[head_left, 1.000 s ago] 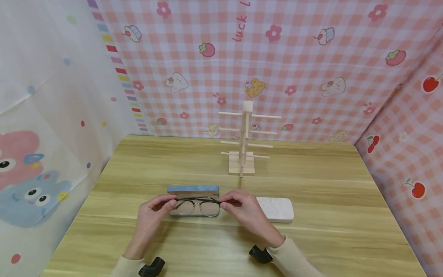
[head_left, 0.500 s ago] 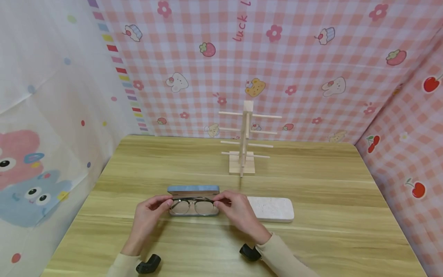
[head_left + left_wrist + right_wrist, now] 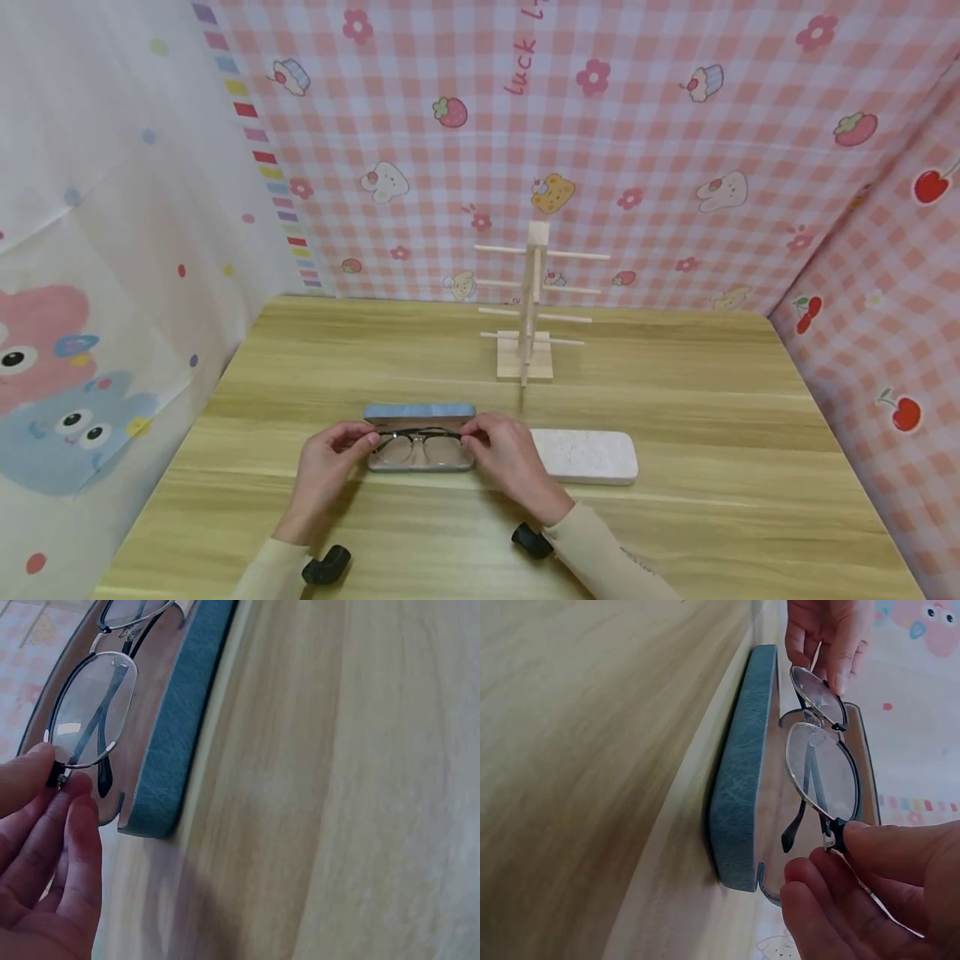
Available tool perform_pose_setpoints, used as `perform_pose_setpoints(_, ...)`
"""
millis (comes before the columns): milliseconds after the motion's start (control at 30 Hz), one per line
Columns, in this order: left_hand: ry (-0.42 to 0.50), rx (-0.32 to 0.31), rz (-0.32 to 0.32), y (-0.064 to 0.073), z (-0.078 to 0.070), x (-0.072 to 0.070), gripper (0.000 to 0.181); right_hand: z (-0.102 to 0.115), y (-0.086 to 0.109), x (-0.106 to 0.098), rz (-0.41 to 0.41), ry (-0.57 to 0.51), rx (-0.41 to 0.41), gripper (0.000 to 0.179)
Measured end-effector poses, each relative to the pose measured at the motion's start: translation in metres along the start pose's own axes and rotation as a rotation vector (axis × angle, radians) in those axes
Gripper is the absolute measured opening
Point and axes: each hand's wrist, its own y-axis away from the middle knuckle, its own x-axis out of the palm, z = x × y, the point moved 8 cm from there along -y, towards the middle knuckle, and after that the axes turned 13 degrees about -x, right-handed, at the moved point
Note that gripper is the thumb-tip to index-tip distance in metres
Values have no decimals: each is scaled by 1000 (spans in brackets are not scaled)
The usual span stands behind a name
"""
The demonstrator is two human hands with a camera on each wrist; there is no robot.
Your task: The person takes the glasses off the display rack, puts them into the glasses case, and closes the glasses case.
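A pair of eyeglasses (image 3: pixel 417 437) with dark upper rims and thin metal lower rims spans both hands, its temples folded behind the lenses. My left hand (image 3: pixel 327 468) pinches the left end of the frame between thumb and fingers. At the other end, my right hand (image 3: pixel 510 460) pinches the hinge corner, seen closely in the right wrist view. Directly under the glasses lies an opened blue glasses case (image 3: pixel 739 787) with a brownish lining. Its raised lid (image 3: pixel 420 411) stands at the back. In the left wrist view, the lenses (image 3: pixel 94 712) overlap the case's interior.
A white speckled oblong case (image 3: pixel 588 457) lies right of the blue case, partly behind my right hand. Farther back stands a wooden rack (image 3: pixel 533 292) with several crosswise pegs. Patterned cloth (image 3: pixel 637 125) hangs behind the wooden table (image 3: pixel 675 392).
Both hands have moved the glasses slightly left, over the middle of the blue case, and they now sit lower against it. My right forearm has shifted left; more of the white case shows.
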Motion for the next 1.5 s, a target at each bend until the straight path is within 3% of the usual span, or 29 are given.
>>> perform_pose_setpoints(200, -152, 52, -57, -3, -5, 0, 16, 1, -3, 4, 17, 74, -47, 4)
perform_pose_setpoints(467, -259, 68, -82, -6, -7, 3, 12, 0, -5, 7, 28, 151, -57, 5)
perform_pose_setpoints(733, -279, 84, -93, -4, -7, 2, 15, 1, 0, 3, 56, 173, -45, 6)
perform_pose_setpoints(900, -252, 80, -71, 0, -3, -9, 20, 5, 7, -19, -9, 156, -56, 7)
perform_pose_setpoints(1033, -187, 58, -59, 0, -2, -22, 29, 4, 6, -35, -67, 120, -16, 11)
perform_pose_setpoints(1167, -63, 40, 38, -5, -5, -19, 43, -2, -1, -31, -53, 13, 50, 24)
perform_pose_setpoints(1367, 65, -35, 315, -18, -10, 8, 56, -13, -10, -11, 84, -84, 123, 46)
perform_pose_setpoints(1500, 53, -83, 370, -23, -11, 15, 58, -18, -15, -2, 154, -110, 125, 51)
